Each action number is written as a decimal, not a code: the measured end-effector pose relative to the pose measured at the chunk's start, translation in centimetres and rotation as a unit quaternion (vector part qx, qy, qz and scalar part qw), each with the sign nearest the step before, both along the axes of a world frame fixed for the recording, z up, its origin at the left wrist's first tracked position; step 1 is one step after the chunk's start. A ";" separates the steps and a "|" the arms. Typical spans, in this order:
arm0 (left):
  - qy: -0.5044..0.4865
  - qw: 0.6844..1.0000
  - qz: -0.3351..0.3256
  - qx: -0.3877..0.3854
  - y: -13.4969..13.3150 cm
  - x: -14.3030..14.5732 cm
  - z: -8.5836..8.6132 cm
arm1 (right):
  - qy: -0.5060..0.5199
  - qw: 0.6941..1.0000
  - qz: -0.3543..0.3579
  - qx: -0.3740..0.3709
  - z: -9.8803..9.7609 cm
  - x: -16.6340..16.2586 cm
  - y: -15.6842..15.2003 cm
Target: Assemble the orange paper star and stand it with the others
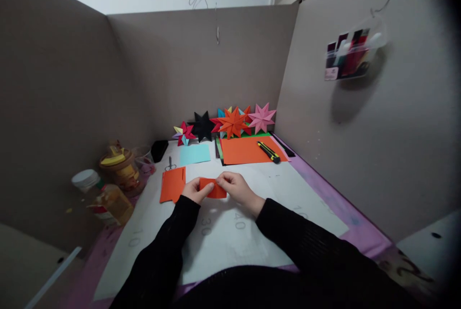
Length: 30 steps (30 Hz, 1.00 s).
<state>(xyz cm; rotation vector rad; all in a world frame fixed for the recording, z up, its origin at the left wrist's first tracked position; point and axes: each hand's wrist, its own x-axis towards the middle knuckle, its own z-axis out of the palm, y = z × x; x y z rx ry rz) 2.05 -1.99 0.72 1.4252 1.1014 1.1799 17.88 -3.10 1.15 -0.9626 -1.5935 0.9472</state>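
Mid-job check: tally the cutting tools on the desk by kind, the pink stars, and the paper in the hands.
Scissors: 1
Yellow-and-black utility knife: 1
Pink star: 1
Orange paper held by the left hand and right hand: 1 piece, as far as visible
Total: 4

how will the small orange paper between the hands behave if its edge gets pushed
The orange paper is probably very light, being a small, thin piece. It seems fairly stiff, spanning between the left hand and right hand without obvious droop. A firmer push would likely bend or crease it, given that thinness.
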 end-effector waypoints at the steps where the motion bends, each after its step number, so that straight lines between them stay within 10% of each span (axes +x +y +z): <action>1: 0.004 1.000 0.002 0.001 0.0 0.0 0.0 | -0.003 1.000 -0.001 0.001 0.0 0.0 0.0; 30: 0.061 0.994 0.079 0.052 0.3 -0.5 0.1 | -0.040 0.999 -0.031 0.021 0.5 -0.2 -0.5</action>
